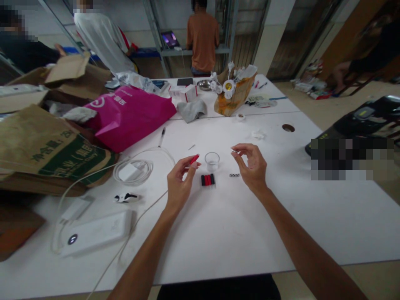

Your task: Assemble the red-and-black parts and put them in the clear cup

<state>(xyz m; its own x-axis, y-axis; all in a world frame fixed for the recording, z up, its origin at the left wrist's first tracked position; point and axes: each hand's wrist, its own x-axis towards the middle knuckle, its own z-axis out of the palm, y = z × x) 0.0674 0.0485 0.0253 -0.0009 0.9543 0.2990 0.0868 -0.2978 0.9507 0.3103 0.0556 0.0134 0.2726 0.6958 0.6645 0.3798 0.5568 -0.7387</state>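
Observation:
My left hand [181, 177] pinches a small red cylinder [194, 158] between thumb and fingertips, tilted up above the table. My right hand [251, 166] is closed in a pinch; a tiny, shiny bit shows at its fingertips, too small to name. Between my hands stands a clear round cup [212, 161]. In front of it, several black and red cylinders [208, 180] lie side by side in what looks like a clear holder. Beside my right hand lies a short strip with a dark and light pattern [234, 175].
To the left are a coiled white cable [133, 171], a white power bank [96, 233], black-and-white clippers [126, 198] and a pink bag [131, 116]. A pen [161, 137] lies beyond my left hand. A brown paper bag [233, 98] stands further back. Several people are beyond the table.

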